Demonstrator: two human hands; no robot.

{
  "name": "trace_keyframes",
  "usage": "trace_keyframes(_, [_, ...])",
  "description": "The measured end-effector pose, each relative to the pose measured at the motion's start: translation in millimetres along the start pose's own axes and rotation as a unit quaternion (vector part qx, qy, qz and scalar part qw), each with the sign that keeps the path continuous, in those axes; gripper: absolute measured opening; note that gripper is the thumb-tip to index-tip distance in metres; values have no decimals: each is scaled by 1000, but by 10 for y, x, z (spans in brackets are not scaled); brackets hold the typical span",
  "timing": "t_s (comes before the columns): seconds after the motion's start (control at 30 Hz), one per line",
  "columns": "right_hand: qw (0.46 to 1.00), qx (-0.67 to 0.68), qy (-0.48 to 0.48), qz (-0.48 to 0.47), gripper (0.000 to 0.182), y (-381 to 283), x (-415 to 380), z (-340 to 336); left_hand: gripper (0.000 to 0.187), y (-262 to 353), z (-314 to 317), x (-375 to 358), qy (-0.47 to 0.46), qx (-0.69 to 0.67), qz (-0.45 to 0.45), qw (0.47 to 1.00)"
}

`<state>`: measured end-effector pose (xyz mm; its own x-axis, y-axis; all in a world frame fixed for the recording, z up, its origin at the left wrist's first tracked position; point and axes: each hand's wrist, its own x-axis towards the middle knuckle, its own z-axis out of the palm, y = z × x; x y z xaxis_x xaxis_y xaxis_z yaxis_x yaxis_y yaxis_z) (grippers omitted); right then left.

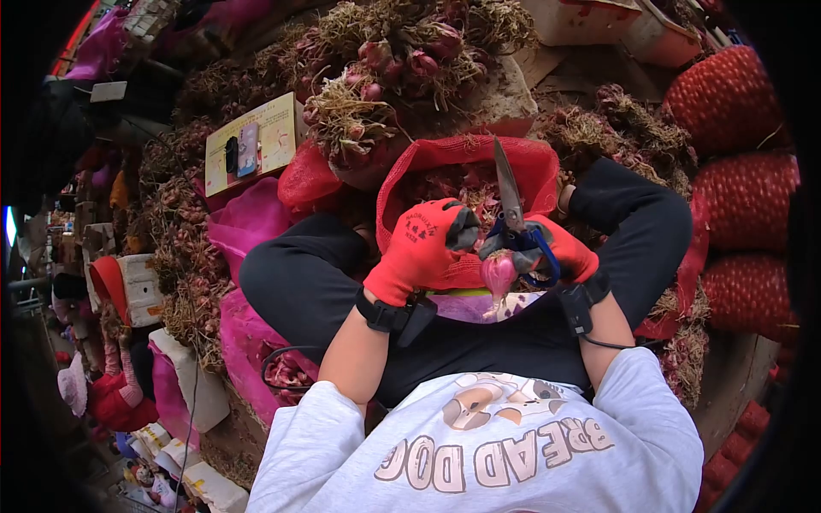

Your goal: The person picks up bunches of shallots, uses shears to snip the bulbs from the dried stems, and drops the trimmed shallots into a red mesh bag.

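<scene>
My right hand [552,248], in a red and dark grey work glove, grips scissors [510,192] with blue handles, the blades pointing up and away from me. Right under the scissors' pivot hangs a pink-purple shallot [499,274], against the gloved fingertips of that hand. Beside it my left hand [428,244], gloved alike, is closed with its fingers curled in; I cannot tell what it pinches. Beyond both hands a red mesh bag [406,167] stands open between my legs, with loose shallots and skins [462,186] inside.
Bundles of shallots with dried roots [410,60] are heaped ahead. A phone [247,150] lies on a yellow box [274,128] at the left. Full red mesh sacks [742,201] are stacked at the right. Pink netting [248,227] lies by my left leg. A person in red [120,398] is farther left.
</scene>
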<state>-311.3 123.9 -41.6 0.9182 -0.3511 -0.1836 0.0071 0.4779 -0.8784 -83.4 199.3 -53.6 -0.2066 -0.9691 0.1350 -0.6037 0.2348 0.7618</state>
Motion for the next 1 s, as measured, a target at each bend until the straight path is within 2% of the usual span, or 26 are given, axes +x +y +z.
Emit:
trace_keyframes(0.03, [1000, 24, -11, -2, 57, 53, -8, -31, 30, -17, 5, -7, 3, 8, -18, 1000])
trace_keyframes(0.13, [998, 6, 58, -26, 60, 49, 9, 11, 27, -25, -23, -41, -23, 1, -108, 994])
trace_keyframes(0.23, [995, 40, 87, -6, 56, -2, 22, 18, 23, -69, 16, -56, 81, -25, -103, 991])
trace_keyframes(0.33, [992, 69, 108, -17, 52, 121, 59, -66, 20, -7, -31, -19, 116, -103, -87, 984])
trace_keyframes(0.43, [988, 95, 117, -20, 53, 117, 55, -71, 22, -2, -102, -32, -17, -332, -228, 915])
trace_keyframes(0.53, [990, 51, 130, -2, 56, 36, 79, -13, 21, -14, -181, -57, -91, -376, -196, 901])
trace_keyframes(0.6, [992, -1, 127, -14, 61, 36, 86, -9, 21, -126, -53, -101, -58, -371, -198, 906])
trace_keyframes(0.67, [991, -19, 129, -20, 54, 35, 105, 16, 20, -218, 84, -117, -15, -379, -172, 909])
trace_keyframes(0.77, [991, -48, 127, -10, 49, 45, 99, -21, 23, 4, -34, -56, -3, -420, -204, 884])
trace_keyframes(0.83, [990, -62, 124, -5, 47, 44, 94, -38, 25, -58, -25, -29, 17, -245, -101, 964])
trace_keyframes(0.87, [990, -67, 122, -6, 47, 40, 98, -35, 26, -81, -18, -18, 26, -153, -48, 987])
trace_keyframes(1.0, [993, -16, 114, 19, 48, 102, 70, -71, 26, 18, -73, 10, 35, -47, 0, 998])
